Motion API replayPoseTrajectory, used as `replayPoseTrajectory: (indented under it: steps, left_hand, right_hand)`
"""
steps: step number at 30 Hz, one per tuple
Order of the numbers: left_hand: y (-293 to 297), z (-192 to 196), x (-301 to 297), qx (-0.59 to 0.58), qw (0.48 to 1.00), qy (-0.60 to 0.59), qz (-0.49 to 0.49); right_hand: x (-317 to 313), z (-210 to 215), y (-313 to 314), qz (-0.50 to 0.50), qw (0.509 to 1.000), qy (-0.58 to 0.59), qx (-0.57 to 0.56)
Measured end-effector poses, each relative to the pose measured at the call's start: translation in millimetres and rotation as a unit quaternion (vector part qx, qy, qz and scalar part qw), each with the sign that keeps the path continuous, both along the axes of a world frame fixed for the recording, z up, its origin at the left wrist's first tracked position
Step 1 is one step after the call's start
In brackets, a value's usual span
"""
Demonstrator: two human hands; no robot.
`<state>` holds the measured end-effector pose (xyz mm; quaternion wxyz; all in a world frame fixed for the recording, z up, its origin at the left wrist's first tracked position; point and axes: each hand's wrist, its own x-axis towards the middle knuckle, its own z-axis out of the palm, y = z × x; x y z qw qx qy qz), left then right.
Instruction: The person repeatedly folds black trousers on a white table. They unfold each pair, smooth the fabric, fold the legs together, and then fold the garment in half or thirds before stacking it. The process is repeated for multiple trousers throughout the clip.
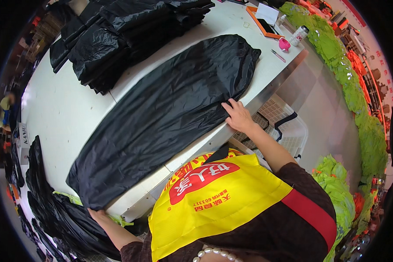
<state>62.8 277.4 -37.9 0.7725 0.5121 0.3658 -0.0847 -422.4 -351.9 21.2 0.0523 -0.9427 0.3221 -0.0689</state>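
A long piece of thin, shiny black fabric [161, 118] lies slantwise across the white table [43, 113], its surface lightly creased. My right hand [238, 116] grips the fabric's near edge toward its right end, fingers bent over the cloth. At the lower left, my left hand [97, 214] holds the corner at the other end; its fingertips are partly hidden by the cloth. The fabric is spread between my two hands, with its far right end folded and rounded.
A tall stack of folded black fabric [118, 39] stands at the back. More black cloth [52, 209] hangs at the left. An orange tray [262, 24], a bottle [299, 36] and a pen [278, 56] lie at the back right. Below the edge is a white plastic basket [292, 142]; lime-green fabric [336, 65] is heaped rightward.
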Motion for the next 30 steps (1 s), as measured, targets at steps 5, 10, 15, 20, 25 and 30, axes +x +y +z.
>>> replayPoseTrajectory:
  steps: [5, 10, 15, 20, 25, 30]
  left_hand:
    - [-48.9, 18.5, -51.0, 0.018, 0.998, 0.027, 0.046]
    - [-124.3, -16.5, -105.3, -0.027, 1.0, 0.002, -0.001]
    - [-301.6, 3.1, -225.7, -0.098, 0.988, 0.057, -0.108]
    - [-372.2, 14.9, -288.5, -0.109, 0.975, 0.078, -0.177]
    - [-370.1, 11.2, -288.6, -0.115, 0.983, 0.057, -0.13]
    - [-357.2, 2.2, -290.6, -0.13, 0.982, 0.047, -0.125]
  right_hand:
    - [-35.0, 24.9, -55.5, 0.007, 0.921, -0.043, 0.388]
    - [-57.6, 28.2, -187.9, -0.303, 0.858, -0.246, 0.334]
    - [-47.1, 41.2, -276.0, -0.447, 0.709, -0.277, 0.471]
    - [2.1, 18.9, -306.0, -0.404, 0.681, -0.312, 0.525]
    - [0.0, -34.3, -348.6, -0.262, 0.604, -0.593, 0.463]
    - [-57.4, -54.2, -349.6, -0.293, 0.766, -0.487, 0.3]
